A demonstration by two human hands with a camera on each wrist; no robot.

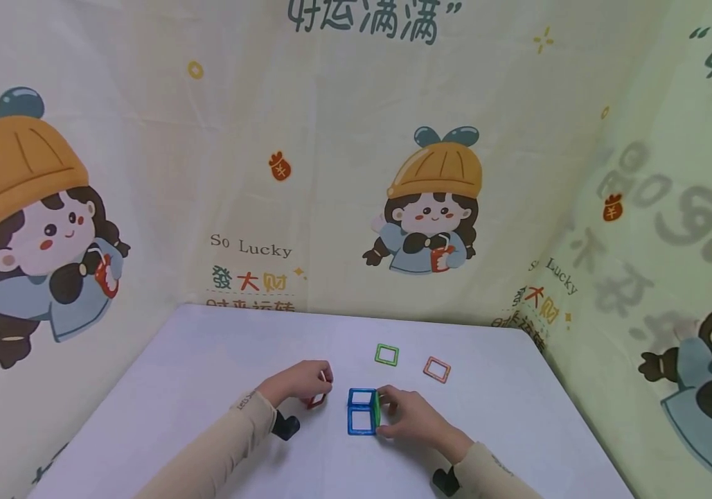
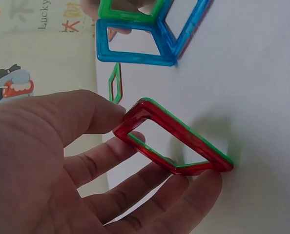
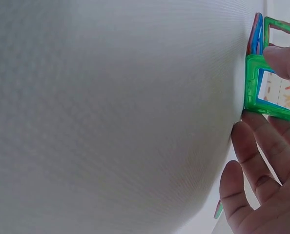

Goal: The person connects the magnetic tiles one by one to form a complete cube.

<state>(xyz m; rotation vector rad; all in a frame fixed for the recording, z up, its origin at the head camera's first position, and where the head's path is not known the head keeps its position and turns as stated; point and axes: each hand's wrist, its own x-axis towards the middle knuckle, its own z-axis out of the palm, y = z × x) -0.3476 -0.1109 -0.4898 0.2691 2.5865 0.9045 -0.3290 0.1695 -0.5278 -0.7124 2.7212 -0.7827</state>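
My left hand (image 1: 304, 380) pinches a square magnetic tile (image 2: 184, 134), red on one face and green along the other, tilted on edge close over the white table. Thumb and fingertips hold it by its frame. To its right, two blue tiles (image 1: 362, 432) join along an edge, one lying toward me and one behind it standing up. A green tile (image 3: 252, 85) stands upright at their right side. My right hand (image 1: 420, 418) grips this green tile, thumb on its upper edge and fingers along the opposite edge in the right wrist view.
Farther back on the white table (image 1: 219, 360) lie a loose green tile (image 1: 386, 363) and an orange-red tile (image 1: 434, 378), apart from each other. A printed cloth (image 1: 343, 208) hangs behind and beside the table. Black wrist-worn devices (image 1: 286, 425) sit under both sleeves.
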